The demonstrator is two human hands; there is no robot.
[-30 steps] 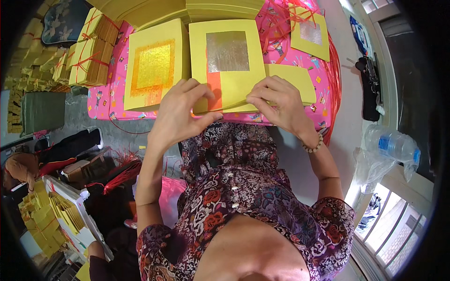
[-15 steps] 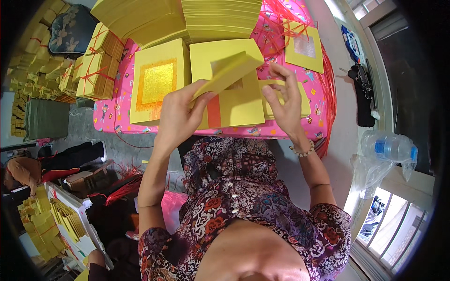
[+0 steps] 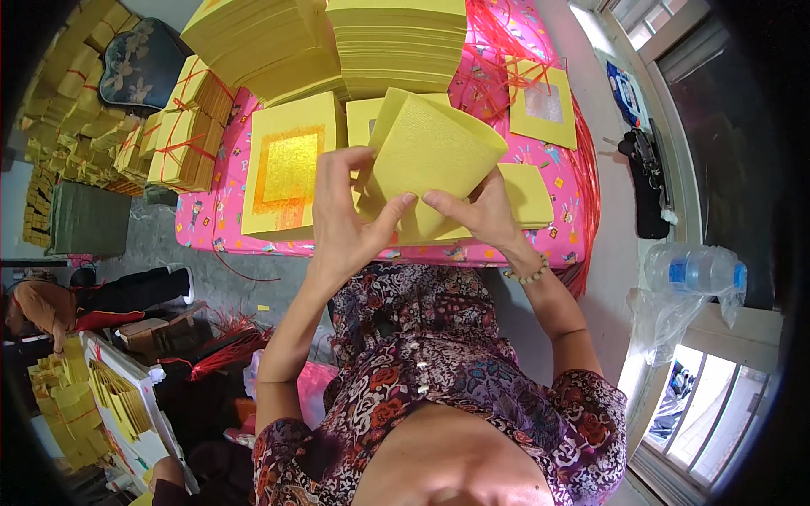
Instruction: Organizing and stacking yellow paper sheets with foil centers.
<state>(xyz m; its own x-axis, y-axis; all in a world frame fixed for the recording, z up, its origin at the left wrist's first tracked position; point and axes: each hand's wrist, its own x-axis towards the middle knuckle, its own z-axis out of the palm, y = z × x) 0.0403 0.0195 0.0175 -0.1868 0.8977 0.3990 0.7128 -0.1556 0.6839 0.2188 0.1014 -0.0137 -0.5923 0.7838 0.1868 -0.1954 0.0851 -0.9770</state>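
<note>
Both hands hold a sheet of yellow paper (image 3: 432,152) that is bent over on itself, its curled side opening toward the upper right. My left hand (image 3: 348,211) grips its left side, thumb on the near face and fingers at the edge. My right hand (image 3: 485,211) pinches the lower right part, with its thumb close to the left thumb. Beneath the sheet lies a stack of yellow paper (image 3: 363,112), mostly hidden. Left of it is a stack topped by a gold foil square with an orange border (image 3: 288,164). A lower yellow stack (image 3: 527,194) lies to the right.
Tall yellow paper stacks (image 3: 396,46) rise at the table's far side. Red strings (image 3: 584,169) hang over the right edge of the pink tablecloth (image 3: 198,221). Tied bundles (image 3: 187,135) stand left. A plastic bottle (image 3: 696,271) lies by the window; another person (image 3: 42,304) is at far left.
The paper has been folded over further and raised upright. My right hand has moved left from beside the paper and taken hold of it. My left hand keeps its grip.
</note>
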